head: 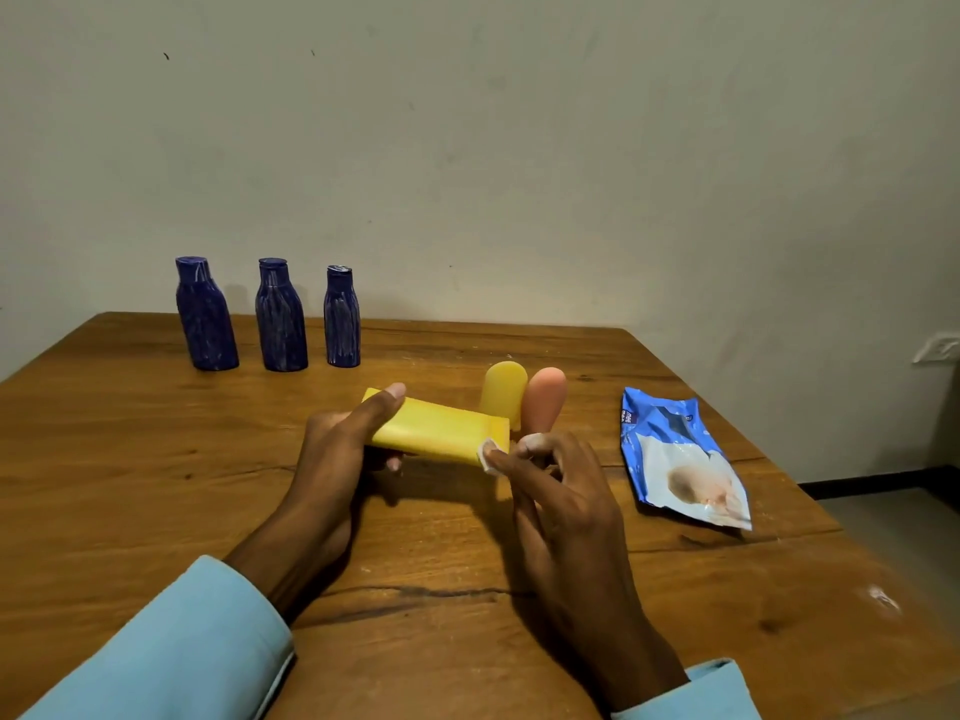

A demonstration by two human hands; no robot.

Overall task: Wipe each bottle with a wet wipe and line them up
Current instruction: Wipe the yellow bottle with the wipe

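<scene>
My left hand (337, 444) grips a flat yellow bottle (441, 431), held sideways just above the table. At the bottle's right end my right hand (556, 491) pinches a small white wet wipe (488, 456) against it. Right behind stand a second yellow bottle (504, 394) and a peach-coloured bottle (543, 397), both upright and close together. Three dark blue bottles (280, 317) stand in a row at the table's back left.
A blue wet-wipe packet (680, 454) lies flat at the right on the wooden table (156, 459). A plain wall rises behind the table's far edge, and the table's right edge drops to the floor.
</scene>
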